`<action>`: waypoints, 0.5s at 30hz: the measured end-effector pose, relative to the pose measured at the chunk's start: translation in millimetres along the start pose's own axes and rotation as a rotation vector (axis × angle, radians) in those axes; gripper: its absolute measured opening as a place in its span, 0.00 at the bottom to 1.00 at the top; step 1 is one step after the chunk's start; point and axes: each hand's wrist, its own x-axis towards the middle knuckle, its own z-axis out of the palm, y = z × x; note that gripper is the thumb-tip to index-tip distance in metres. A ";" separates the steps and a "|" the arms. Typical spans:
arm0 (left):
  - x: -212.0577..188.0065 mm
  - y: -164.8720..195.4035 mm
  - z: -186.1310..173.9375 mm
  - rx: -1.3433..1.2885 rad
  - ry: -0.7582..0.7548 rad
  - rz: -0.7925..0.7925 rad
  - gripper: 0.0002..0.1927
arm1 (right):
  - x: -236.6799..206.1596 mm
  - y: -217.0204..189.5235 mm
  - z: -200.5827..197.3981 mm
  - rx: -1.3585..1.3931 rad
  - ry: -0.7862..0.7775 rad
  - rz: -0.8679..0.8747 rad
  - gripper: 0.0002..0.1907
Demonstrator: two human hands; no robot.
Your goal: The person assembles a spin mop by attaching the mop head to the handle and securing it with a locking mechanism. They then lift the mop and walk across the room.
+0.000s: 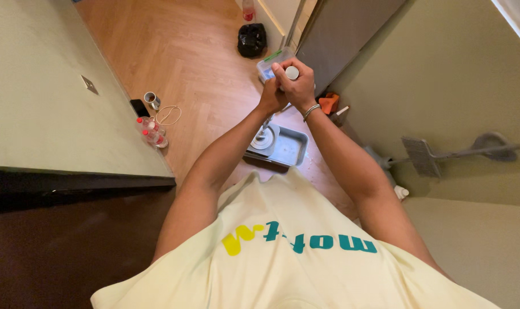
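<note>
Wooden herringbone floor (191, 63) below, pale green walls on either side. Grey paint tray (291, 147) resting on that floor, landmark for all else. Inside the tray's near-left corner, a round roller head (263, 139) set down on the ribbed slope. Rising from the roller head, a thin metal pole (268, 119), running up into both hands well above the tray. Right hand (297, 86) clenched over the pole's top, a white round cap (292, 72) showing at the thumb, a metal bracelet (311, 110) on the wrist. Left hand (271, 96) wrapped tight around the pole just beneath the right, touching it. Beyond the tray, partly hidden behind the hands, a clear plastic box (268, 66) with a green edge. Farther beyond, a black bag (252, 39). Right of the tray, a mop (443, 153) leaning at the wall, and an orange object (329, 103) near the bracelet. Left of the tray, well apart, small bottles (151, 131), a loop of cord (168, 115), a metal cup (151, 99).
</note>
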 end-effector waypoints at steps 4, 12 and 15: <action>-0.6 -0.4 0.2 -0.037 0.002 0.035 0.10 | -0.3 3.0 -0.4 -0.039 0.021 -0.007 0.12; -1.7 -5.1 -3.6 0.031 0.000 0.030 0.11 | -0.7 4.6 5.5 -0.014 0.016 -0.002 0.13; -3.3 -6.1 -5.5 -0.041 0.020 0.041 0.10 | -0.3 2.5 7.6 -0.133 0.027 -0.074 0.13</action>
